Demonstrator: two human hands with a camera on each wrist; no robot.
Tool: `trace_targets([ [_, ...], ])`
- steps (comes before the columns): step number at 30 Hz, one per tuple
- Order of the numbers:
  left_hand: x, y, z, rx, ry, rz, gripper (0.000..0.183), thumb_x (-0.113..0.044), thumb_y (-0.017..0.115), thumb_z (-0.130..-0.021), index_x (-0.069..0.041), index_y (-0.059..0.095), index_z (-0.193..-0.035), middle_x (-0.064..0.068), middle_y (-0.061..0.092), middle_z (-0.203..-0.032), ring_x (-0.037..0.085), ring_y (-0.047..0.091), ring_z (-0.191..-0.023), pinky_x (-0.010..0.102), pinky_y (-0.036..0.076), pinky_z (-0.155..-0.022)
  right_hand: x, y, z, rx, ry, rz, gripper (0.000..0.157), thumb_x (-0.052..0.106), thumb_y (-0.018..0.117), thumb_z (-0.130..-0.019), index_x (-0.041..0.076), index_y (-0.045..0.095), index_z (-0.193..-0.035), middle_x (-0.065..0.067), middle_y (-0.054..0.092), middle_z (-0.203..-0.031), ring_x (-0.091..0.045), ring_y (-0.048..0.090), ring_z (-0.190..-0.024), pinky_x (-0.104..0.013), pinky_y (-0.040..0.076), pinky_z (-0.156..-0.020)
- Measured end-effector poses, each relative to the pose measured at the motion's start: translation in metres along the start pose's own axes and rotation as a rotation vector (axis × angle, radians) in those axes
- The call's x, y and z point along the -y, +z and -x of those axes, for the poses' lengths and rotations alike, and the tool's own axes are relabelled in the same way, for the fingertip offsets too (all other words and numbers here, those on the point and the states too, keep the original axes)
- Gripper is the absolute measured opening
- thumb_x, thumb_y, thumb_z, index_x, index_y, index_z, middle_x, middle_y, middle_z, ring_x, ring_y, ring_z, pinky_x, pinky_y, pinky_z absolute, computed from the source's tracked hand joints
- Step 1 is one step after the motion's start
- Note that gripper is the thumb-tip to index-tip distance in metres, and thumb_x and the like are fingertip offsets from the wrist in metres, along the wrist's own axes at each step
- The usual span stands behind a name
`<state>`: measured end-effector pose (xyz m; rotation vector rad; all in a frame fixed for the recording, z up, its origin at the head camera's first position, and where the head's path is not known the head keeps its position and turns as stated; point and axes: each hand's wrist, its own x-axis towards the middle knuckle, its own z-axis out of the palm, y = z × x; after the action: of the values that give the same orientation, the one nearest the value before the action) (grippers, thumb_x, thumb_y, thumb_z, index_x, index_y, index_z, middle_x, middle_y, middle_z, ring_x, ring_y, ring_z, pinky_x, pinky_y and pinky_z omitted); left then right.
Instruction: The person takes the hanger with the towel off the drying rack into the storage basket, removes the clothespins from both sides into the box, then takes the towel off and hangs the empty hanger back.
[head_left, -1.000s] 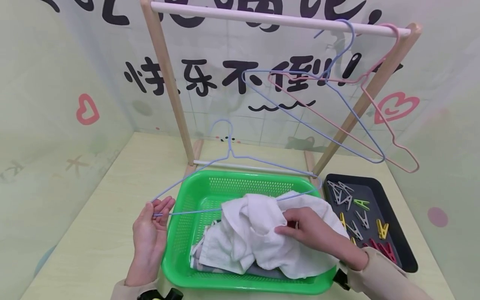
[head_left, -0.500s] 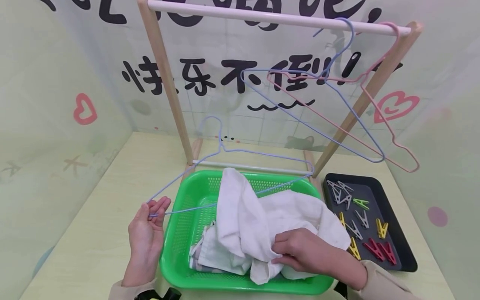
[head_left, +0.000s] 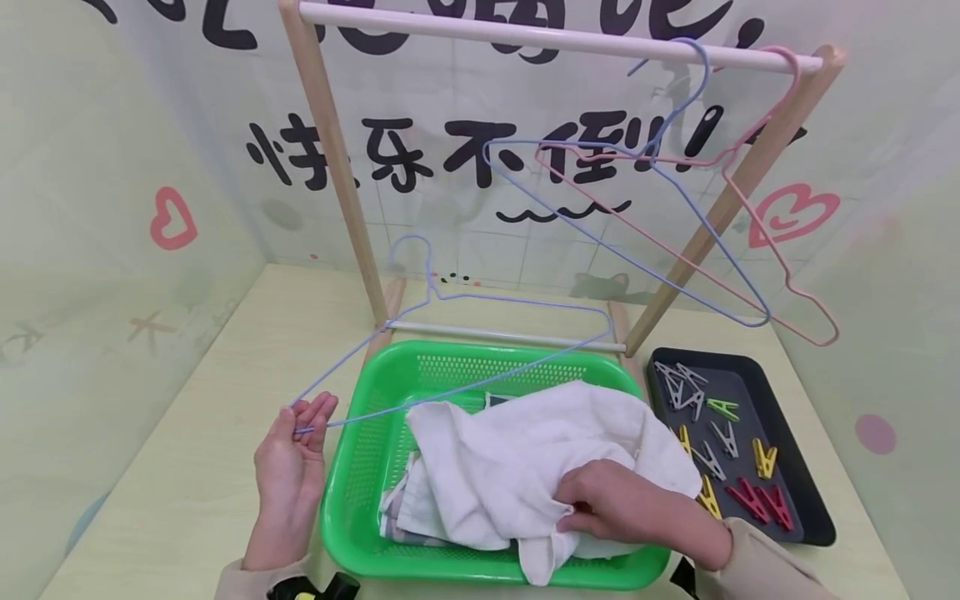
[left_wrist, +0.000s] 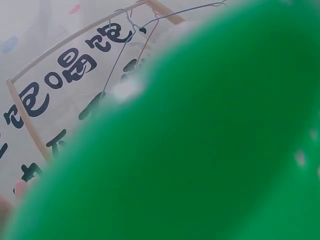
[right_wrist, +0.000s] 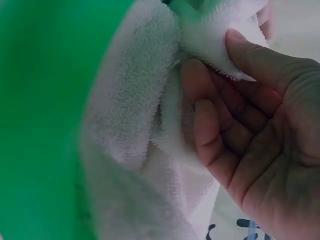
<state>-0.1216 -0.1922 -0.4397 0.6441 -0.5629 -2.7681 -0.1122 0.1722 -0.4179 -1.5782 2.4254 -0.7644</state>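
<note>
In the head view my left hand (head_left: 288,475) holds the lower left corner of a thin blue clothes hanger (head_left: 517,298). The hanger slants up over the green basket (head_left: 420,568), hook toward the back. My right hand (head_left: 618,504) pinches the edge of a white towel (head_left: 525,458) between thumb and fingers. That towel lies spread and rumpled over the basket's right part, one corner over the front rim. Its terry pile shows in the right wrist view, where the thumb presses a fold of towel (right_wrist: 132,90). The basket's blurred green wall (left_wrist: 165,160) fills most of the left wrist view.
Behind the basket stands a wooden rack (head_left: 337,167) with a white top rail (head_left: 525,35). A blue hanger (head_left: 708,217) and a pink hanger (head_left: 780,250) hang at its right end. On the right, a black tray (head_left: 750,400) holds several clothespins. Grey patterned cloth (head_left: 408,533) lies under the towel.
The towel's raised fold has dropped off the hanger's bottom bar and spread flat to the left in the basket. The hanger has moved left. My right hand has lowered, still gripping the towel.
</note>
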Motion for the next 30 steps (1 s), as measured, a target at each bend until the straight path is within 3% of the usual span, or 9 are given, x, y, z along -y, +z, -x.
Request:
trace_targets([
  [6, 0.000, -0.001, 0.000, 0.020, -0.003, -0.002, 0.028, -0.015, 0.038, -0.101, 0.006, 0.051, -0.086, 0.023, 0.068, -0.082, 0.030, 0.070, -0.077, 0.021, 0.057, -0.056, -0.008, 0.004, 0.002, 0.010, 0.091, -0.048, 0.040, 0.017, 0.070, -0.084, 0.016, 0.039, -0.059, 0.015, 0.028, -0.055, 0.007, 0.026, -0.053, -0.003, 0.025, -0.050],
  [11, 0.000, -0.003, 0.001, 0.091, -0.022, -0.031, 0.030, -0.016, 0.037, -0.102, 0.005, 0.052, -0.086, 0.022, 0.068, -0.083, 0.028, 0.070, -0.079, 0.020, 0.058, -0.058, -0.011, 0.005, 0.002, 0.017, 0.151, -0.087, 0.038, 0.017, 0.069, -0.085, 0.016, 0.040, -0.061, 0.014, 0.030, -0.056, 0.008, 0.027, -0.053, -0.004, 0.027, -0.049],
  [14, 0.000, -0.003, 0.002, 0.128, -0.027, -0.053, 0.030, -0.016, 0.037, -0.101, 0.004, 0.053, -0.087, 0.022, 0.069, -0.083, 0.028, 0.070, -0.080, 0.019, 0.057, -0.059, -0.012, 0.000, 0.004, 0.040, 0.181, -0.180, 0.034, 0.020, 0.068, -0.087, 0.016, 0.044, -0.064, 0.014, 0.034, -0.057, 0.008, 0.031, -0.054, -0.006, 0.031, -0.050],
  [17, 0.000, -0.004, 0.003, 0.142, -0.029, -0.068, 0.029, -0.017, 0.038, -0.101, 0.004, 0.053, -0.088, 0.021, 0.069, -0.084, 0.027, 0.070, -0.080, 0.019, 0.057, -0.060, -0.016, -0.014, 0.008, 0.047, 0.225, -0.317, 0.017, 0.021, 0.067, -0.088, 0.012, 0.059, -0.076, 0.013, 0.050, -0.064, 0.007, 0.044, -0.060, -0.010, 0.044, -0.054],
  [19, 0.000, -0.003, 0.004, 0.147, -0.031, -0.070, 0.028, -0.017, 0.038, -0.101, 0.004, 0.053, -0.088, 0.021, 0.069, -0.084, 0.027, 0.070, -0.080, 0.019, 0.057, -0.060, -0.020, -0.027, 0.014, 0.006, 0.271, -0.361, 0.013, 0.019, 0.067, -0.088, 0.007, 0.065, -0.088, 0.009, 0.060, -0.072, 0.004, 0.053, -0.064, -0.016, 0.051, -0.057],
  [21, 0.000, -0.004, 0.005, 0.164, -0.032, -0.069, 0.028, -0.016, 0.038, -0.101, 0.004, 0.053, -0.088, 0.021, 0.069, -0.084, 0.027, 0.070, -0.080, 0.019, 0.057, -0.060, -0.024, -0.042, 0.022, -0.056, 0.372, -0.390, 0.018, 0.016, 0.065, -0.090, 0.001, 0.067, -0.099, 0.003, 0.067, -0.080, -0.002, 0.060, -0.068, -0.022, 0.056, -0.060],
  [26, 0.000, -0.004, 0.006, 0.208, -0.038, -0.063, 0.029, -0.014, 0.037, -0.101, 0.005, 0.054, -0.087, 0.022, 0.069, -0.084, 0.027, 0.070, -0.080, 0.019, 0.058, -0.060, -0.029, -0.073, 0.038, -0.258, 0.616, -0.415, 0.025, 0.013, 0.058, -0.094, -0.008, 0.062, -0.106, -0.012, 0.067, -0.083, -0.015, 0.065, -0.068, -0.028, 0.059, -0.062],
  [30, 0.000, -0.004, 0.007, 0.237, -0.044, -0.075, 0.029, -0.013, 0.037, -0.102, 0.005, 0.054, -0.086, 0.022, 0.069, -0.084, 0.027, 0.070, -0.081, 0.019, 0.058, -0.061, -0.031, -0.082, 0.042, -0.368, 0.673, -0.449, 0.030, 0.015, 0.051, -0.099, -0.012, 0.058, -0.110, -0.017, 0.066, -0.085, -0.019, 0.067, -0.070, -0.029, 0.060, -0.064],
])
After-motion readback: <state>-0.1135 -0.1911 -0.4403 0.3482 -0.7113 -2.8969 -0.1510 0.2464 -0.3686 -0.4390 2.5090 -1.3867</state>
